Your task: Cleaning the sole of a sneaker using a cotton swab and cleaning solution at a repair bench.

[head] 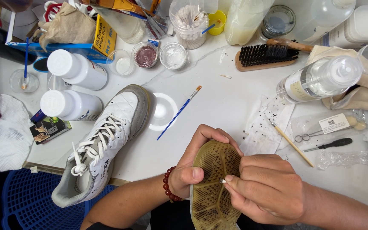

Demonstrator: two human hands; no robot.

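Left hand (192, 164) grips upturned shoe sole (211, 187); right hand (265, 187) pinches swab (223, 181) against it

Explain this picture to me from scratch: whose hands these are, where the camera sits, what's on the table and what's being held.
The camera is worn on a person's head and looks down at their own two bare hands. The left hand grips a shoe turned sole up. The right hand pinches a small white stick against that yellowish sole. On the white table lie a second white sneaker, a blue-handled paintbrush, a wooden bristle brush, two white bottles, a clear spray bottle, small round jars and small scissors.
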